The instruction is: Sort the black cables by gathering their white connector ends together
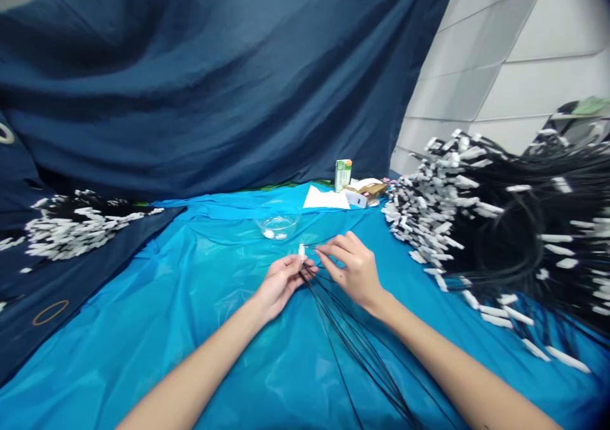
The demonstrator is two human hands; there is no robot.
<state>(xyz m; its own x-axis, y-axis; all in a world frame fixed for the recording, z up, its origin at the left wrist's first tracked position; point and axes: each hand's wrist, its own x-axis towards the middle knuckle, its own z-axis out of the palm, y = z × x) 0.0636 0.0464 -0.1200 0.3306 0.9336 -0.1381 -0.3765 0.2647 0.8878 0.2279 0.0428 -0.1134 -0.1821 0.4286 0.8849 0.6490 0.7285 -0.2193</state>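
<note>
Cord heap (500,227) right; bowl (277,221) beyond hands.

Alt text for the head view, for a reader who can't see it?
Two bare hands, left hand and right hand, pinch thin black cords and a small white tag over a blue plastic sheet; a clear bowl sits beyond.
</note>
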